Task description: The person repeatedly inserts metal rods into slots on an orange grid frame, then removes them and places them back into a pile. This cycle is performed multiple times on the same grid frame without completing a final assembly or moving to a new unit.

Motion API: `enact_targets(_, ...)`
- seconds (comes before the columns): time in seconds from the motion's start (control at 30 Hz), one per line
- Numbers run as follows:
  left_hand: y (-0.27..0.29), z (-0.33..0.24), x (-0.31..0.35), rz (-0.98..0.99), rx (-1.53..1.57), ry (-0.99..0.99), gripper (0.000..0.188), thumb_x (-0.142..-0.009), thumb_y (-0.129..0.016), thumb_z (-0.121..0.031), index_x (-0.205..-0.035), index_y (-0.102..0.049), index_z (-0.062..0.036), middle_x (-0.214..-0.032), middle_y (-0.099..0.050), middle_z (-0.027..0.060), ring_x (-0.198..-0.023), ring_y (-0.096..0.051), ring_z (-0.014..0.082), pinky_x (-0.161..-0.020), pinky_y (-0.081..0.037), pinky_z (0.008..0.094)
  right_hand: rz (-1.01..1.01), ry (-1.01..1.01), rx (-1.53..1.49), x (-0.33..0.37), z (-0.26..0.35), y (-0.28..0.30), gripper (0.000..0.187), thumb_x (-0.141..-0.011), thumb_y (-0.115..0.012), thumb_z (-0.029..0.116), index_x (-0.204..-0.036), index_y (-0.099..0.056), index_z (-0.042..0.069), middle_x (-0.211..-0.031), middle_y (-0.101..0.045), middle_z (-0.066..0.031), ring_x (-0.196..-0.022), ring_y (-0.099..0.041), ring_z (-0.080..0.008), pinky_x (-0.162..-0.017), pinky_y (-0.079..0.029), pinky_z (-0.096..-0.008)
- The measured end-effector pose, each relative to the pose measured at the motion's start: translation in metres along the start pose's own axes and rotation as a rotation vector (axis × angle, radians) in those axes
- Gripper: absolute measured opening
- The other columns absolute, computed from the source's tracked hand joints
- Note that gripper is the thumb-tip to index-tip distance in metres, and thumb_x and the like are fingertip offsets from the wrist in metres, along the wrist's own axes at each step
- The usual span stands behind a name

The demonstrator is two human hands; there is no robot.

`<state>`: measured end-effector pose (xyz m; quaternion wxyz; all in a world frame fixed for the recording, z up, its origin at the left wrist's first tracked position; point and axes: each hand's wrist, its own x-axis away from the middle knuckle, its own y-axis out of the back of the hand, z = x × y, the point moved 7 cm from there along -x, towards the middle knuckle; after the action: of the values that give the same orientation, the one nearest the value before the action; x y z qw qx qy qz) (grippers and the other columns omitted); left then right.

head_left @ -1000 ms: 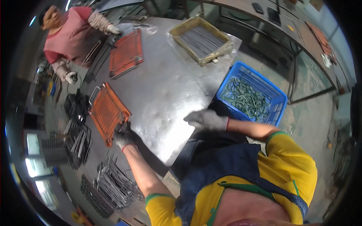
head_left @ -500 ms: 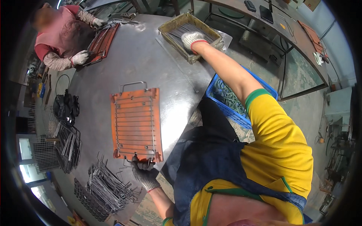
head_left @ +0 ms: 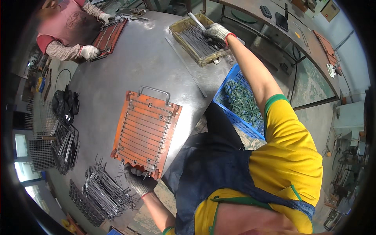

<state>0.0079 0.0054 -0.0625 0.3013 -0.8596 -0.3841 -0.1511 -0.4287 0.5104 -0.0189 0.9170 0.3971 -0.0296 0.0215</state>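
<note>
My left hand (head_left: 138, 178), in a glove with dark fingers, is closed on the near edge of an orange fixture board (head_left: 147, 135). The board lies turned on the metal table, carrying a rectangular wire frame with several thin rods across it and a bent wire handle (head_left: 158, 91) at its far end. Over a dirty yellow box (head_left: 201, 62) of metal rods, my gloved right hand (head_left: 217, 33) grips a small bundle of straight rods (head_left: 197, 22). The bundle slants up to the left. Its lower end is hidden by my fingers.
Beside the box stands a blue plastic basket (head_left: 243, 126) of green strands. Bent wire pieces (head_left: 103, 188) are piled at lower left. Across the metal table (head_left: 102, 103), a co-worker's gloved hands handle another orange board (head_left: 111, 37). A long thin strip (head_left: 186, 66) lies near the box.
The orange board has turned clockwise, its near end swinging left with my left hand. My right hand has shifted right in the box, and a bundle of rods now shows in it.
</note>
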Motion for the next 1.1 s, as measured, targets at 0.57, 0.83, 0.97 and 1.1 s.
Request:
enact_targets(0.57, 0.007, -0.034, -0.044, -0.118, -0.079, -0.179, 0.015, -0.093, -0.051, -0.02, -0.08, -0.053, -0.0118, -0.054, -0.046, -0.0012, -0.04, -0.045, 0.0107, -0.034, -0.035, 0.025, 0.207, 0.132, -0.933, 0.001, 0.045, 0.008, 0.028, -0.093, -0.064, 0.024, -0.113, -0.065, 0.004, -0.084, -0.062, 0.0021, -0.069, -0.056, -0.0058, -0.063, -0.045, -0.0188)
enact_targets(0.83, -0.012, -0.078, -0.014, -0.59, -1.072, -1.039, 0.047, -0.088, -0.053, -0.019, -0.132, -0.049, -0.003, -0.112, -0.063, 0.0189, -0.096, -0.062, 0.0336, -0.09, -0.048, 0.0434, 0.33, 0.439, -0.355, 0.216, 0.172, -0.146, 0.029, -0.093, -0.059, 0.02, -0.114, -0.064, 0.001, -0.087, -0.068, -0.0053, -0.063, -0.06, -0.0113, -0.059, -0.05, -0.0264)
enact_targets(0.97, -0.101, -0.052, 0.035, 0.223, -0.9, -0.601, 0.063, -0.081, -0.065, -0.031, -0.136, -0.046, -0.0075, -0.099, -0.065, 0.0147, -0.082, -0.066, 0.0218, -0.078, -0.054, 0.0353, 0.684, 0.46, -0.263, 0.286, 0.182, -0.202, 0.028, -0.092, -0.058, 0.021, -0.106, -0.064, -0.003, -0.089, -0.069, -0.0112, -0.078, -0.066, -0.0144, -0.065, -0.052, -0.029)
enact_targets(1.1, -0.147, -0.02, 0.083, 0.81, -0.912, -0.42, 0.057, -0.084, -0.064, -0.044, -0.126, -0.055, -0.0077, -0.112, -0.065, 0.017, -0.1, -0.065, 0.03, -0.085, -0.05, 0.038, 0.623, 0.629, -0.124, 0.299, 0.16, -0.236, 0.023, -0.085, -0.058, 0.013, -0.1, -0.063, -0.003, -0.089, -0.066, -0.0196, -0.086, -0.064, -0.0362, -0.077, -0.05, -0.0421)
